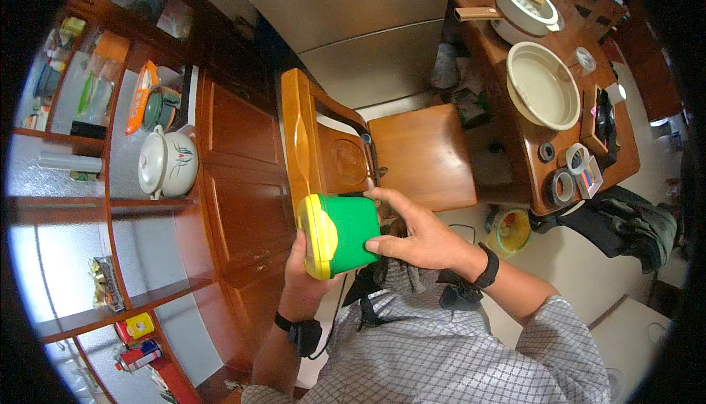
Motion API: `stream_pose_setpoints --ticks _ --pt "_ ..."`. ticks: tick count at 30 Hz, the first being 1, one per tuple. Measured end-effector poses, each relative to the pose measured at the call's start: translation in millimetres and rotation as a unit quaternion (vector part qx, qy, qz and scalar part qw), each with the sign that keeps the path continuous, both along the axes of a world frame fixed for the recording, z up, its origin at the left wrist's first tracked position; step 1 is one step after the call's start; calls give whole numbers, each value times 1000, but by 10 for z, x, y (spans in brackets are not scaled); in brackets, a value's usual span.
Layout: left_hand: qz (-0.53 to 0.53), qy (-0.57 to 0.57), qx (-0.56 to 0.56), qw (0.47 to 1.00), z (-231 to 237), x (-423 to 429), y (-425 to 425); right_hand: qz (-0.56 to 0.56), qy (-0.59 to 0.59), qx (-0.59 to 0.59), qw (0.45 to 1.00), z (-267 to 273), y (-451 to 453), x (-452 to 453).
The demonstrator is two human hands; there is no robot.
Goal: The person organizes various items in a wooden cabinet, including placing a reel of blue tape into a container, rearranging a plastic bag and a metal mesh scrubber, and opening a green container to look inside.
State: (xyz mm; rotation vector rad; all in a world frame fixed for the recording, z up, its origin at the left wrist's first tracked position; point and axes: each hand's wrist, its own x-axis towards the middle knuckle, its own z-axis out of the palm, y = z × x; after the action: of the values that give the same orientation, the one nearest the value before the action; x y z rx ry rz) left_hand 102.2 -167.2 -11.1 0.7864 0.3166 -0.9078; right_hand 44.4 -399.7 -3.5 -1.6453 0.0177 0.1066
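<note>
A green plastic container [353, 233] with a yellow lid [316, 238] is held in front of my body, tipped so that the lid faces left. My left hand [306, 280] supports it from below, its thumb against the lid's side. The thumb and index finger of my right hand [422, 233] span the green base end. The lid sits on the container, and what is inside cannot be seen. Both wrists wear black straps. Just beyond the container stands a wooden chair [422, 156].
On the left, a wooden shelf unit [160, 282] holds a white lidded pot [179, 164] and several packages. At the right, a wooden table [527, 153] carries a cream basin [543, 84], an electric pan [521, 12] and tape rolls [562, 186]. A steel-coloured refrigerator [375, 34] stands behind the chair.
</note>
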Motion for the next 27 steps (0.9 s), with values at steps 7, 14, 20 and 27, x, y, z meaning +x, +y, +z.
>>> stream_pose_setpoints --ticks 7,14,20,27 --pt "-38 54 -62 996 -47 -40 -105 14 8 -38 999 34 -26 175" --pt "-28 -18 53 998 126 -8 -51 92 46 -79 992 -125 -173 300" --pt "-18 -10 46 999 106 28 11 100 39 -48 993 -233 -194 292" --pt "-64 -41 53 996 44 20 14 117 69 -34 990 -183 -250 245"
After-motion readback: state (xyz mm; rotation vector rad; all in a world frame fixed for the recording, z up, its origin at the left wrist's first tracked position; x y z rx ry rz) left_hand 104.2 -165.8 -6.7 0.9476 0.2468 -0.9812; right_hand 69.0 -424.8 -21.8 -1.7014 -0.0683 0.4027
